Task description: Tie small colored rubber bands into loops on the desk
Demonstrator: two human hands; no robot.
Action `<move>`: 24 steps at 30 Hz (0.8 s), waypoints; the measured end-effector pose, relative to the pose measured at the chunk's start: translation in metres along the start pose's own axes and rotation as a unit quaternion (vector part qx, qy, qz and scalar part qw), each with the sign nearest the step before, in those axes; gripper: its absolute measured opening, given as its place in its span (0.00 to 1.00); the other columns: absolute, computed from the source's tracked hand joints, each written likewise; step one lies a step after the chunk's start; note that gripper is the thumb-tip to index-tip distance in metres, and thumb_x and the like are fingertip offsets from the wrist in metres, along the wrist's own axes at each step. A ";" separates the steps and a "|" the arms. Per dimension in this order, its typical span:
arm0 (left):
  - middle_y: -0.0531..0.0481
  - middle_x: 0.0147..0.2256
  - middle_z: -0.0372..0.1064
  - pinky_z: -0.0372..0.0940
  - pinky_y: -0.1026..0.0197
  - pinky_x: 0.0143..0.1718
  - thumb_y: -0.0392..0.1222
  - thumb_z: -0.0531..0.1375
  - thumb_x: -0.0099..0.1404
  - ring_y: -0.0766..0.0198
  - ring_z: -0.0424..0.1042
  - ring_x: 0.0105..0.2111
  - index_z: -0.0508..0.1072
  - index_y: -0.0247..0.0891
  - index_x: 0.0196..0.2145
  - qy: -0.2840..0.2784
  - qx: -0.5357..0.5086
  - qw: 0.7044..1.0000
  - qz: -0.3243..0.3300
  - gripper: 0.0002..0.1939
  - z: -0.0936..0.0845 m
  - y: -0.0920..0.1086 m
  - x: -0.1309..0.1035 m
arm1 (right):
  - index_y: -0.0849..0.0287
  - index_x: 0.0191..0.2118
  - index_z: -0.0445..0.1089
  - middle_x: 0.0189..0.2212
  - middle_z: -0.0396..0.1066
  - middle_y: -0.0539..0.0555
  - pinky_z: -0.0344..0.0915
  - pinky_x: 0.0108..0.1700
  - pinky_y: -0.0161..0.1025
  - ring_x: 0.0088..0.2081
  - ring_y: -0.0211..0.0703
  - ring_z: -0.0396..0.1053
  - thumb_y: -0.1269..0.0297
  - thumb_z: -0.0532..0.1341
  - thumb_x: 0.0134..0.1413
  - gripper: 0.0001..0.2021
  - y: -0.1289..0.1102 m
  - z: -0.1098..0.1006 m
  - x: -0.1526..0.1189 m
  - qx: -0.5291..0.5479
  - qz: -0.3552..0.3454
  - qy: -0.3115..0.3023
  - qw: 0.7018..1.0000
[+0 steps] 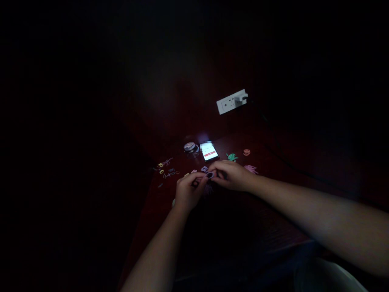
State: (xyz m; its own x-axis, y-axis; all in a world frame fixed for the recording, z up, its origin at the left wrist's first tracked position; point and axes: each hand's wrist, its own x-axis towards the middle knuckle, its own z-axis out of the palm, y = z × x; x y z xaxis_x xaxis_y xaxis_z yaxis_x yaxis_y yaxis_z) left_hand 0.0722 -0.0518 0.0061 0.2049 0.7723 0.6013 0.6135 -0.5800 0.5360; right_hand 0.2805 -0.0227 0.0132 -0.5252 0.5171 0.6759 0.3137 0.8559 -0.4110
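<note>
My left hand [189,191] and my right hand [232,175] meet over the dark red table [267,202]. Between their fingertips is a small purple hair tie [209,175], pinched from both sides as an open loop. Just beyond lies a second purple loop [204,168]. Beside my right wrist sits a pile of pink hair ties [251,169]. Farther back are green hair ties [232,157] and orange ones [246,152]. A dim purplish pile [208,189] lies below the held loop, partly in shadow.
A phone [209,154] with a lit screen stands behind my hands, next to a round clear container [191,147]. Mixed small bands, some yellow [161,172], lie scattered at the left. A white power strip [232,102] with a plugged-in charger and dark cable is farther back. Surroundings are dark.
</note>
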 end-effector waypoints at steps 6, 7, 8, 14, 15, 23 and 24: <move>0.51 0.30 0.76 0.68 0.65 0.30 0.44 0.63 0.63 0.66 0.73 0.27 0.79 0.41 0.34 0.024 -0.029 0.999 -0.006 0.07 0.001 0.001 0.001 | 0.59 0.34 0.72 0.26 0.71 0.51 0.60 0.36 0.36 0.30 0.40 0.66 0.67 0.59 0.60 0.05 0.003 0.000 0.002 -0.035 -0.027 0.013 0.999; 0.51 0.30 0.77 0.68 0.65 0.30 0.44 0.63 0.63 0.66 0.73 0.27 0.78 0.40 0.35 0.026 -0.033 0.999 -0.006 0.07 0.001 0.002 0.001 | 0.59 0.35 0.72 0.26 0.71 0.51 0.60 0.36 0.37 0.30 0.40 0.67 0.67 0.59 0.61 0.05 0.003 -0.001 0.002 -0.037 -0.025 0.013 0.999; 0.50 0.31 0.77 0.68 0.64 0.30 0.44 0.63 0.63 0.66 0.73 0.27 0.78 0.40 0.35 0.029 -0.036 0.999 -0.007 0.07 0.001 0.002 0.001 | 0.59 0.35 0.72 0.26 0.72 0.51 0.60 0.36 0.37 0.30 0.40 0.67 0.67 0.59 0.61 0.05 0.003 -0.001 0.001 -0.039 -0.023 0.011 0.999; 0.49 0.35 0.78 0.69 0.63 0.32 0.43 0.62 0.64 0.65 0.74 0.29 0.78 0.41 0.36 0.044 -0.039 0.998 -0.016 0.06 -0.002 0.002 0.001 | 0.58 0.34 0.72 0.27 0.73 0.51 0.60 0.39 0.38 0.33 0.41 0.68 0.67 0.59 0.61 0.06 0.004 0.000 0.001 -0.045 -0.008 0.002 0.999; 0.49 0.36 0.77 0.69 0.63 0.32 0.43 0.62 0.64 0.65 0.74 0.30 0.78 0.40 0.36 0.045 -0.037 0.998 -0.015 0.06 -0.002 0.002 0.001 | 0.58 0.34 0.72 0.27 0.73 0.51 0.60 0.39 0.38 0.33 0.41 0.68 0.67 0.59 0.61 0.06 0.004 0.000 0.001 -0.045 -0.006 0.000 0.999; 0.49 0.33 0.74 0.67 0.64 0.34 0.43 0.59 0.65 0.64 0.73 0.32 0.73 0.37 0.35 0.043 -0.090 0.993 -0.059 0.07 -0.002 0.005 0.003 | 0.59 0.33 0.71 0.27 0.72 0.52 0.61 0.39 0.39 0.33 0.41 0.68 0.67 0.58 0.62 0.08 0.000 -0.002 0.003 -0.038 -0.002 -0.004 0.999; 0.49 0.33 0.74 0.67 0.64 0.35 0.43 0.59 0.66 0.64 0.73 0.33 0.73 0.37 0.35 0.049 -0.103 0.991 -0.065 0.07 -0.003 0.005 0.003 | 0.59 0.33 0.71 0.27 0.72 0.52 0.61 0.38 0.39 0.33 0.41 0.68 0.67 0.57 0.62 0.08 0.000 -0.002 0.003 -0.036 -0.005 -0.003 0.999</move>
State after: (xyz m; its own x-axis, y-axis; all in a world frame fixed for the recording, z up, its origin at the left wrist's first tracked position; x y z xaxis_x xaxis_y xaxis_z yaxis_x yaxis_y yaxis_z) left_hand 0.0738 -0.0532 0.0117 0.0541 0.8207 0.5687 0.4598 -0.5261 0.7154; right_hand 0.2807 -0.0214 0.0162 -0.5324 0.5091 0.6763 0.3643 0.8590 -0.3598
